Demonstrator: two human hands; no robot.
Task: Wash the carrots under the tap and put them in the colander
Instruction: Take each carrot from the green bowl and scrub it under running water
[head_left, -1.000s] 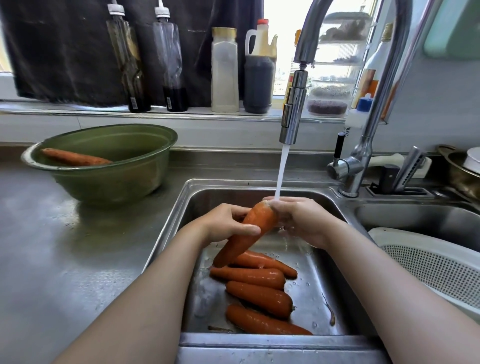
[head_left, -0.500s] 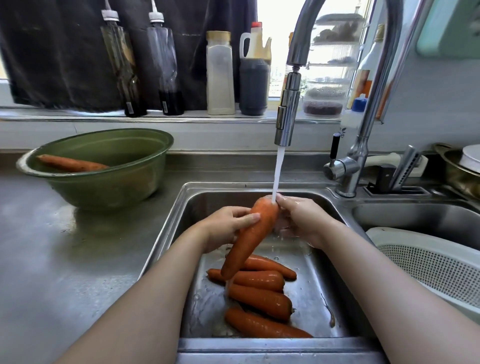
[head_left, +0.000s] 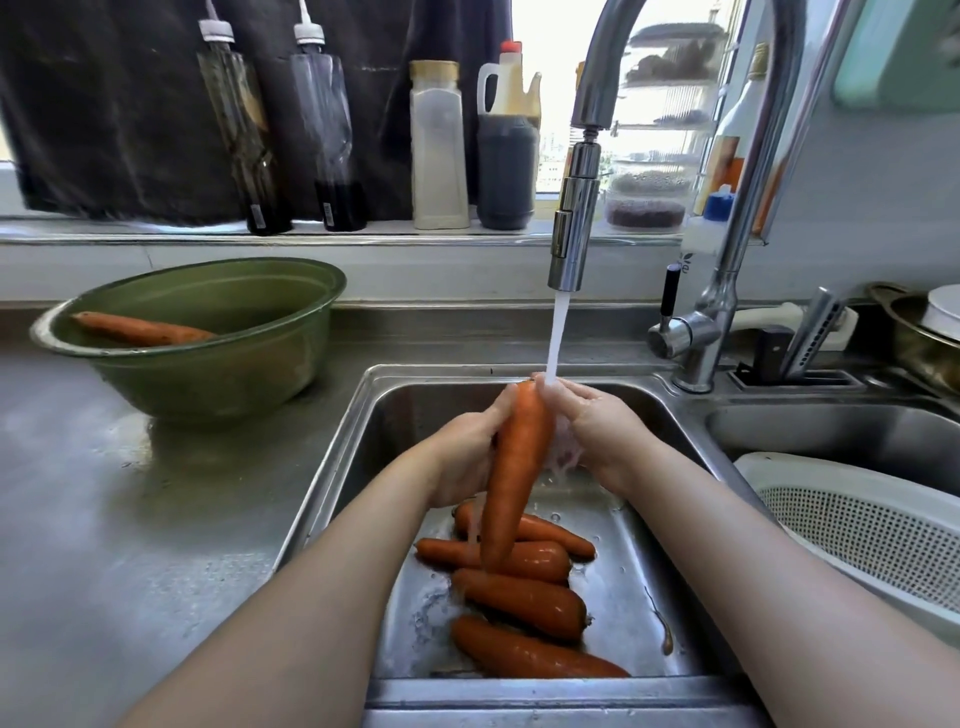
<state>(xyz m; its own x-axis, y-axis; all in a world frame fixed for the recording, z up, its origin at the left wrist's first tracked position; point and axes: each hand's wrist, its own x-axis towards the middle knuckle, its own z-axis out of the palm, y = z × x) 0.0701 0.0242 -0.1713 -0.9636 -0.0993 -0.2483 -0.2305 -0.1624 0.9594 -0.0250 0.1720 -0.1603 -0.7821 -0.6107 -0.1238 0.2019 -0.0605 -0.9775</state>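
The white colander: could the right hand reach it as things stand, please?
Probably yes: the colander lies in the next basin, close beside the right forearm, with nothing between; the right hand need only leave the carrot it is washing.

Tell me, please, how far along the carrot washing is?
Done: nothing yet; the colander shows no carrots. In hand: the left hand and right hand hold one carrot under the running tap. Left: four carrots in the sink, plus the lone carrot in the bowl.
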